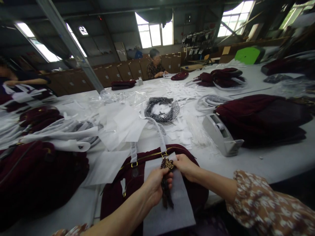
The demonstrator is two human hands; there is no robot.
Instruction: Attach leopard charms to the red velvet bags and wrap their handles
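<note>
A dark burgundy handbag (pixel 135 188) with gold zip and rings lies before me, its strap wrapped in white (pixel 158 131). Over its front rests a sheet of white paper (pixel 178 200). My left hand (pixel 157 185) is closed around a dark tassel charm (pixel 167 196) with a leopard-print piece (pixel 167 165) at its top, on top of the paper. At the upper right of that charm, my right hand (pixel 185 166) has its thumb and fingers pinched at the edge of the leopard-print piece and the paper.
A grey tape dispenser (pixel 221 136) stands right of the bag, beside more burgundy bags (pixel 256 114). Another burgundy bag (pixel 36 177) is at left. Beyond lie loose white sheets (pixel 128 121) and a ring of black-and-white tags (pixel 161 109). Two people work across the table.
</note>
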